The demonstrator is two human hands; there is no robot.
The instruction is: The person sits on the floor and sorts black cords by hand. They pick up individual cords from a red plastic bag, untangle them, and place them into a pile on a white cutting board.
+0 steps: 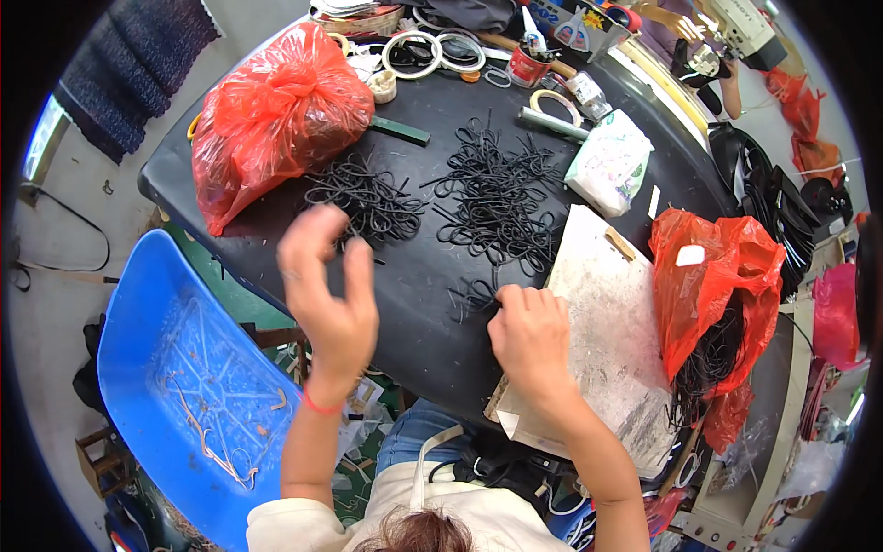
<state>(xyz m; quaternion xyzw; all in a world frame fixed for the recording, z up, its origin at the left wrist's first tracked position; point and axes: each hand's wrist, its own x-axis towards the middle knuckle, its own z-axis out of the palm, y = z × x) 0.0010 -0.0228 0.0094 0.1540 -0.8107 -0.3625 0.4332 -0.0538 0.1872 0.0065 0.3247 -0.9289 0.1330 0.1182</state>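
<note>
My left hand hovers at the table's near left edge, a little blurred. Its thumb and fingers are spread and nothing shows in them; a red band circles the wrist. Just beyond it lies a tangled pile of black looped cords. My right hand rests at the left edge of a worn whitish board, fingers curled and pressed together. Thin black cord runs up to its fingertips, which partly hide it. A larger heap of black cord loops spreads just beyond that hand.
A full red plastic bag sits at the far left. Another red bag with black cords lies right of the board. Tissue pack, tape rolls and bottle stand farther back. A blue tub is lower left. Someone's hand shows far right.
</note>
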